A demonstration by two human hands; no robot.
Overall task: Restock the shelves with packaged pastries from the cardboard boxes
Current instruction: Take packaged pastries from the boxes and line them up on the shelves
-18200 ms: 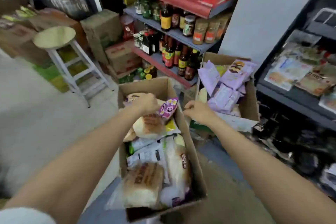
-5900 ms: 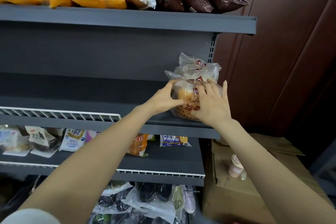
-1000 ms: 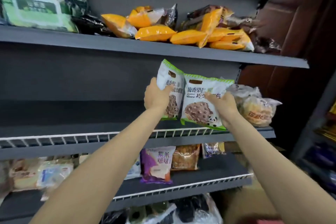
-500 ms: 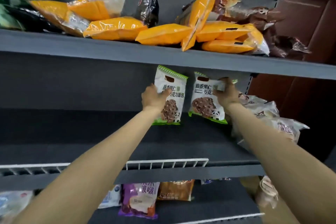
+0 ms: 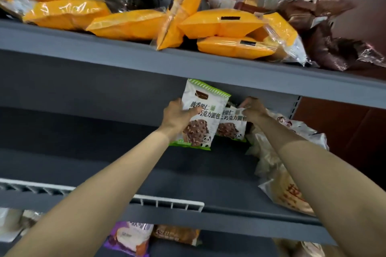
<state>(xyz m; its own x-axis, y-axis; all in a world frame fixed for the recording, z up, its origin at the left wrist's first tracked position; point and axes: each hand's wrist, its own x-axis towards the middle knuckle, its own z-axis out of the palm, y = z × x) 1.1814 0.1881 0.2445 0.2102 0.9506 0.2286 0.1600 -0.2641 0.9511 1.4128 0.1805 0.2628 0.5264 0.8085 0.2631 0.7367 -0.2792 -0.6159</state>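
Two white-and-green packets of chocolate pastry stand upright deep on the grey middle shelf [image 5: 188, 175]. My left hand [image 5: 177, 117] grips the left packet [image 5: 201, 117] by its left edge. The right packet [image 5: 229, 126] sits behind it, partly hidden, and my right hand [image 5: 253, 108] pinches its top right corner. Clear bags of bread [image 5: 284, 185] are piled on the same shelf, just right of my right forearm. No cardboard box is in view.
The upper shelf [image 5: 146, 58] holds several orange packets [image 5: 221, 23] and brown pastry bags [image 5: 325, 27]. A white wire rail [image 5: 167, 202] runs along the middle shelf's front. Below, a purple packet [image 5: 129, 238] and a brown one [image 5: 177, 234] lie on a lower shelf.
Both hands have pushed the two packets further back on the middle shelf. The left packet now overlaps the right one, and my view has moved closer and tilted up.
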